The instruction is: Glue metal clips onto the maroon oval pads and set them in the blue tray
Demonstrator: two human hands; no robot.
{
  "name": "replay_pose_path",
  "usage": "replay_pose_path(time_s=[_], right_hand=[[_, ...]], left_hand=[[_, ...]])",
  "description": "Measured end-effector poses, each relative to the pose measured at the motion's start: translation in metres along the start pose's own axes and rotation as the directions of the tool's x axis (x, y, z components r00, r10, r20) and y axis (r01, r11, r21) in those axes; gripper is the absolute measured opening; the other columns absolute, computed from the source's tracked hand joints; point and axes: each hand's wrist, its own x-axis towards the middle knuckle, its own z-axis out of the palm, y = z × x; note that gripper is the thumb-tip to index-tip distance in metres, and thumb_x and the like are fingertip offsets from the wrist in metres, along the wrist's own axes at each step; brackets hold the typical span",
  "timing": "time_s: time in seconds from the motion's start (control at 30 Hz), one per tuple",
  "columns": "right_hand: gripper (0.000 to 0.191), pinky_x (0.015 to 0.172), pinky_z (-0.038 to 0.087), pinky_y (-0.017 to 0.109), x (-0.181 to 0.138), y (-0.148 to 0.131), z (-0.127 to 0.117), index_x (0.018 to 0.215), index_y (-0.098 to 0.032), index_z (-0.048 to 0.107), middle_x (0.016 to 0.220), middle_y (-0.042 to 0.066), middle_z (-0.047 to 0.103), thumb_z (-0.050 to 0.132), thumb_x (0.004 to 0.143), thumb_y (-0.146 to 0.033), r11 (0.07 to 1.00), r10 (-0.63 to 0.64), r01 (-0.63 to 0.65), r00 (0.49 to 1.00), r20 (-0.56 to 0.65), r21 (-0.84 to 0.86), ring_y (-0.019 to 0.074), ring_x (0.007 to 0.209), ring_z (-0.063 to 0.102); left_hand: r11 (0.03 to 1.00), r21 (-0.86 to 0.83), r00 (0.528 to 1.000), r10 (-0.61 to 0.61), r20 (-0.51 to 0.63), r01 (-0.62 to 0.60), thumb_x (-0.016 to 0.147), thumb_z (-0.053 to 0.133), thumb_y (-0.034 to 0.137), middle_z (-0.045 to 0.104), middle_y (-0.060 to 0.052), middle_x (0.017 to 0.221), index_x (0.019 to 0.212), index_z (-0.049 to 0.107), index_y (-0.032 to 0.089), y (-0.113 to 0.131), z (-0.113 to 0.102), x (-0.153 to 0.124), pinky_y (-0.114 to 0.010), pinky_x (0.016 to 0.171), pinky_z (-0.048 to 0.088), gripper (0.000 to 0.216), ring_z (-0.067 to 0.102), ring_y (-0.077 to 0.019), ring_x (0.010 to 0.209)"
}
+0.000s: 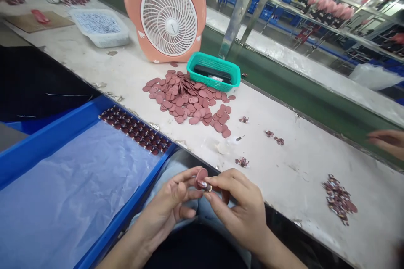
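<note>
Above my lap, my left hand (173,199) steadies a reddish-brown oval disc (200,175) with its fingertips, the thumb a little apart. My right hand (241,206) pinches a small dark figurine (206,186) with light details between thumb and forefinger. The figurine touches the face of the disc; whether the two are joined I cannot tell. Beyond my hands on the bench lies a pile of loose oval discs (179,100). A few small figurine pieces (242,162) lie near my right hand, and a heap of similar pieces (339,199) is farther right.
At my left, a blue tray (126,214) lined with pale sheeting holds rows of finished-looking pieces (135,129). A green basket (213,85) and a pig-shaped fan (132,12) stand behind the discs. A white tub (110,42) sits farther left. Another person's hand (389,141) reaches in at right.
</note>
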Motion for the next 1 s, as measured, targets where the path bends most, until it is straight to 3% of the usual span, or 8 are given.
replay_pose_path(time_s=[0.07, 0.13, 0.23, 0.43, 0.6, 0.77, 0.87, 1.0], right_hand=[[0.024, 0.056, 0.054, 0.022, -0.001, 0.004, 0.017, 0.109, -0.018, 0.067, 0.083, 0.004, 0.068, 0.067, 0.087, -0.008, 0.984, -0.123, 0.108, 0.987, -0.102, -0.145, 0.0122, 0.064, 0.063], [0.027, 0.059, 0.056, 0.025, -0.002, 0.009, 0.037, 0.113, -0.016, 0.066, 0.082, 0.006, 0.069, 0.067, 0.088, -0.007, 0.942, -0.256, 0.218, 0.959, -0.125, -0.254, 0.0149, 0.068, 0.065], [0.023, 0.057, 0.055, 0.027, 0.001, 0.014, 0.067, 0.115, -0.014, 0.065, 0.078, 0.007, 0.070, 0.064, 0.092, -0.012, 0.900, -0.356, 0.315, 0.931, -0.087, -0.302, 0.0161, 0.065, 0.065], [0.018, 0.058, 0.053, 0.027, 0.011, 0.019, 0.101, 0.110, -0.012, 0.066, 0.076, 0.006, 0.070, 0.063, 0.093, -0.014, 0.906, -0.349, 0.335, 0.937, -0.010, -0.258, 0.0159, 0.065, 0.065], [0.018, 0.050, 0.047, 0.027, 0.003, 0.020, 0.082, 0.108, -0.013, 0.066, 0.071, 0.004, 0.067, 0.064, 0.090, -0.014, 0.885, -0.380, 0.389, 0.921, 0.083, -0.257, 0.0143, 0.055, 0.059], [0.025, 0.049, 0.049, 0.027, -0.013, 0.032, 0.051, 0.111, -0.016, 0.064, 0.071, 0.004, 0.067, 0.060, 0.089, -0.006, 0.890, -0.270, 0.265, 0.962, 0.040, -0.370, 0.0148, 0.054, 0.060], [0.028, 0.050, 0.052, 0.026, -0.020, 0.039, 0.039, 0.114, -0.018, 0.064, 0.071, 0.004, 0.067, 0.061, 0.089, -0.006, 0.877, -0.236, 0.205, 0.971, -0.018, -0.434, 0.0153, 0.055, 0.062], [0.030, 0.050, 0.052, 0.027, -0.026, 0.044, 0.030, 0.115, -0.016, 0.064, 0.071, 0.005, 0.067, 0.062, 0.088, -0.004, 0.868, -0.216, 0.170, 0.975, -0.048, -0.466, 0.0161, 0.056, 0.063]], left_hand=[[0.965, 0.126, 0.950, 0.249, -0.188, -0.229, 0.059, 0.093, 0.043, 0.069, -0.002, 0.083, 0.092, 0.078, 0.022, 0.002, -0.004, -0.003, -0.016, 0.045, 0.050, 0.042, 0.061, -0.0125, 0.065], [0.888, 0.267, 0.863, 0.440, -0.249, -0.375, 0.059, 0.094, 0.038, 0.064, 0.002, 0.069, 0.080, 0.075, 0.022, 0.004, -0.009, -0.006, -0.016, 0.042, 0.046, 0.032, 0.053, -0.0104, 0.056], [0.831, 0.395, 0.834, 0.502, -0.229, -0.392, 0.064, 0.091, 0.037, 0.068, 0.000, 0.073, 0.074, 0.071, 0.020, 0.007, -0.020, -0.009, -0.016, 0.042, 0.043, 0.028, 0.048, -0.0088, 0.052], [0.765, 0.598, 0.797, 0.506, -0.331, -0.238, 0.075, 0.076, 0.051, 0.072, -0.003, 0.083, 0.082, 0.066, 0.020, 0.013, -0.049, -0.007, -0.022, 0.044, 0.043, 0.033, 0.056, -0.0129, 0.057], [0.613, 0.790, 0.784, 0.499, -0.370, -0.017, 0.082, 0.063, 0.056, 0.074, -0.010, 0.096, 0.098, 0.066, 0.018, 0.035, -0.102, 0.027, -0.030, 0.057, 0.052, 0.042, 0.069, -0.0258, 0.085], [0.300, 0.926, 0.845, 0.410, -0.344, 0.232, 0.088, 0.068, 0.038, 0.073, -0.006, 0.094, 0.097, 0.070, 0.017, 0.050, -0.148, 0.081, -0.045, 0.084, 0.054, 0.024, 0.068, -0.0238, 0.085], [0.125, 0.945, 0.874, 0.357, -0.328, 0.304, 0.093, 0.065, 0.038, 0.071, -0.007, 0.106, 0.107, 0.068, 0.017, 0.047, -0.156, 0.103, -0.047, 0.086, 0.055, 0.026, 0.068, -0.0246, 0.095], [-0.016, 0.942, 0.891, 0.331, -0.311, 0.335, 0.094, 0.063, 0.039, 0.070, -0.008, 0.110, 0.111, 0.067, 0.017, 0.040, -0.159, 0.120, -0.046, 0.084, 0.056, 0.028, 0.068, -0.0246, 0.096]])
